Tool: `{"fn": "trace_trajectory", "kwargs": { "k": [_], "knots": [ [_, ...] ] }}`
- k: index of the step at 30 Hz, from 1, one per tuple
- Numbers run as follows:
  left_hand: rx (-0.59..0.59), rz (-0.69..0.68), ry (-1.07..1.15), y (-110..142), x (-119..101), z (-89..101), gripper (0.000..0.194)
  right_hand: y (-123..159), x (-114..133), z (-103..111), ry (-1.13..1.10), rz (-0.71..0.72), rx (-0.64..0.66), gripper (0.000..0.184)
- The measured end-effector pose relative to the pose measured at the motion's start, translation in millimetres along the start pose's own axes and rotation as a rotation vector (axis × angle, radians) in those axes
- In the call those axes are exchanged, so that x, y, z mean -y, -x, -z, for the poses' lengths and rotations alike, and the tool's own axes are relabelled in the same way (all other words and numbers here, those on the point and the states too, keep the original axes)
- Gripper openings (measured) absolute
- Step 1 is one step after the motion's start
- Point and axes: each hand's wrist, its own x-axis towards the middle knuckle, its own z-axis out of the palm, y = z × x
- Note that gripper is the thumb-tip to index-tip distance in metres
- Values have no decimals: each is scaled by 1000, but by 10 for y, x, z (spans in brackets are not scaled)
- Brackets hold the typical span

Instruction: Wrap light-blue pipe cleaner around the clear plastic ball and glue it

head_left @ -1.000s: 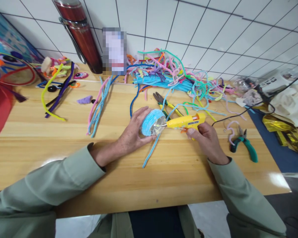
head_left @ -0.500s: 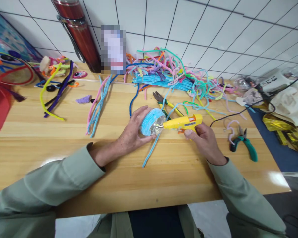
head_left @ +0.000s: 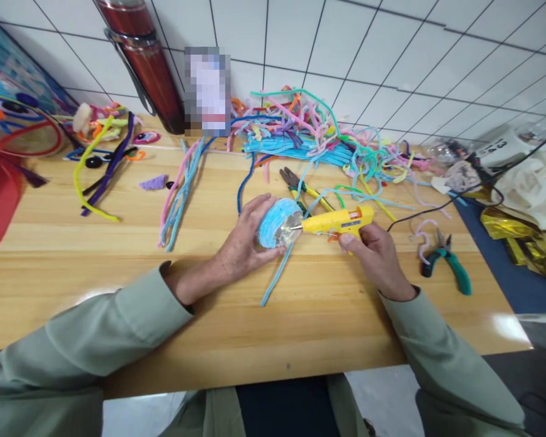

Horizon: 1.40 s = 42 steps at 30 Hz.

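My left hand grips a clear ball whose left part is wrapped in blue pipe cleaner. My right hand is closed around the handle of a yellow glue gun, thumb near its orange trigger. The metal nozzle points left, at the bare clear part of the ball; whether it touches cannot be told. A loose light blue pipe cleaner runs out below the ball toward me. Behind the ball lie pliers with yellow-green handles, partly hidden by the gun and ball.
A tangled heap of pipe cleaners lies along the tiled wall. Green-handled cutters rest at the right. A red thermos and a blurred-out upright object stand at the back. The gun's black cord trails right; more pipe cleaners lie left.
The glue gun shifted slightly left, then back slightly right, its nozzle staying by the clear part of the ball. My left hand and the ball have hardly moved.
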Motion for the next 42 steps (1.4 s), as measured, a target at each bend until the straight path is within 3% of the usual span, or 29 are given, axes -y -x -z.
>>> {"fn": "trace_trajectory", "kwargs": {
  "k": [13, 42],
  "knots": [
    [23, 18, -24, 3, 5, 4, 104, -4, -43, -22, -3, 8, -3, 36],
    [5, 4, -19, -2, -1, 3, 103, 14, -64, -34, -56, -24, -21, 49]
  ]
}}
